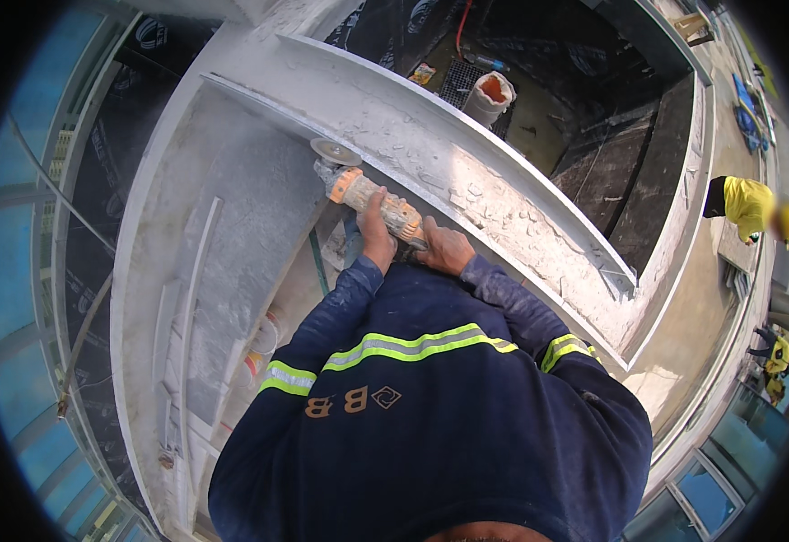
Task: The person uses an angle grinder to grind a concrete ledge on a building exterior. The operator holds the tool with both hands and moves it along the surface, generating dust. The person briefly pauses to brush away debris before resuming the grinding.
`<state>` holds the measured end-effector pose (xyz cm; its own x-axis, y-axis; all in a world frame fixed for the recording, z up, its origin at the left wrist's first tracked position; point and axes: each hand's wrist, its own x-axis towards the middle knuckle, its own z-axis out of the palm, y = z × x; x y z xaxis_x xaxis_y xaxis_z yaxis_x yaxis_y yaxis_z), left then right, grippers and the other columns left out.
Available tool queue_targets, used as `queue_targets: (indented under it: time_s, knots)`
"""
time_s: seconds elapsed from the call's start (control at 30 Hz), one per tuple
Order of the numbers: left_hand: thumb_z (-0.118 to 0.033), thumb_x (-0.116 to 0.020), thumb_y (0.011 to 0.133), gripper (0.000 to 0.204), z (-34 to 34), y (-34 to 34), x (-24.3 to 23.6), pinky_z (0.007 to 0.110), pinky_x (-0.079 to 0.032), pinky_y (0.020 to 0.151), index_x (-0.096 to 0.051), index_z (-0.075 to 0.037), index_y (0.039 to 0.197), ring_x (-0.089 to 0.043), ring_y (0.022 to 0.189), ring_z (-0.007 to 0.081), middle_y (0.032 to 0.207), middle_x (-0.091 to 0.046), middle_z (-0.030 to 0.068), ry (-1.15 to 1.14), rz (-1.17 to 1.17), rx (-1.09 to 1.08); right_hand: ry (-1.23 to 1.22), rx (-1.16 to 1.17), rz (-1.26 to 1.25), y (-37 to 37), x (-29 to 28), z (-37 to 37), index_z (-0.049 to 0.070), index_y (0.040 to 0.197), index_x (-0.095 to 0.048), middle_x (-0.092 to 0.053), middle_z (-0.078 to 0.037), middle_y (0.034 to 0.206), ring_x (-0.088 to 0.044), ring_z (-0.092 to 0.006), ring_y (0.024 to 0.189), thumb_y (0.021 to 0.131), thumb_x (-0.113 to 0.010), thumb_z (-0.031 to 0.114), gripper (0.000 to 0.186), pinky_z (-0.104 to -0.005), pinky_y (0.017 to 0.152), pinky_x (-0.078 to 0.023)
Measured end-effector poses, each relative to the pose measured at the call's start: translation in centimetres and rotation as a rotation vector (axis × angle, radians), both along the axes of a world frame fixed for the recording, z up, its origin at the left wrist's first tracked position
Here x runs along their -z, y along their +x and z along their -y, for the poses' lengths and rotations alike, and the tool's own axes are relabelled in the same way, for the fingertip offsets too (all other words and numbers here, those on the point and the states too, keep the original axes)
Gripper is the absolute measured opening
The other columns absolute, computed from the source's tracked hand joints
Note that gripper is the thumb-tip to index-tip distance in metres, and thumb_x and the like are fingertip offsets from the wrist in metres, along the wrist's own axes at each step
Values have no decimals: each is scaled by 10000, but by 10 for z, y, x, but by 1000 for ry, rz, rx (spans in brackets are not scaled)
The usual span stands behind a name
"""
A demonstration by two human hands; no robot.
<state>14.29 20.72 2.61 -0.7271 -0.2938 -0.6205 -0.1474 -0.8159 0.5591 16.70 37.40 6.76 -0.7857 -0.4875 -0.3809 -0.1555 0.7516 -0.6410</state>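
Note:
My left hand (376, 233) is closed round the middle of a dusty angle grinder (363, 200) with orange parts. My right hand (444, 244) grips the rear of its body. The grinder's disc (336, 152) is at the long pale edge strip (263, 110) of a plastered ledge (494, 203); whether it touches cannot be told. Pale dust coats the tool and the grey surface (223, 181) to the left.
Beyond the ledge, a dark recess (593, 126) holds an upright pipe (487, 99) and a grate (462, 81). Workers in yellow (742, 203) (778, 357) are at the right. Loose strips (197, 298) lie at left, beside a cord (87, 226) and curved glazing (15, 271).

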Motion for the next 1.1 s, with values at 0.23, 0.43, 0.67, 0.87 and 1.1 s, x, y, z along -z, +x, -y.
queue_targets:
  time_s: [0.23,0.43,0.67,0.87,1.1]
  knots:
    - [-123,-707,889,214,2,-2,3,390,-590,660,-569,-33,1025,-684,726,231,856,-617,68,-30,1,-1,-4,-9,1,-2,4,2,7,1083,-407,-683,-281,897,-673,-471,908,820,-739,296,512,-557,756,-523]
    - [-146,-689,899,198,17,-20,14,384,-582,679,-596,-41,1039,-663,734,217,875,-610,57,-66,-24,6,-34,-12,-44,-17,27,15,14,1077,-385,-672,-288,877,-659,-484,888,813,-747,318,542,-559,738,-506]
    - [-176,-693,900,236,19,-22,14,390,-580,694,-577,-57,1068,-662,758,219,903,-604,65,-39,-34,17,-23,9,-44,-18,30,20,6,1080,-392,-674,-286,861,-668,-478,879,812,-748,317,544,-552,744,-516]
    - [-187,-702,894,241,6,-3,-2,398,-581,694,-560,-58,1039,-673,767,241,864,-607,81,-35,-26,46,-2,6,5,-2,3,5,-1,1086,-431,-694,-274,918,-687,-464,904,835,-722,316,498,-546,766,-539]
    - [-196,-702,895,243,-1,3,-12,404,-582,722,-561,-61,1040,-676,801,243,880,-602,74,-55,-14,56,-10,13,-1,4,-1,0,11,1083,-421,-693,-265,907,-689,-462,875,833,-743,329,517,-547,738,-541]
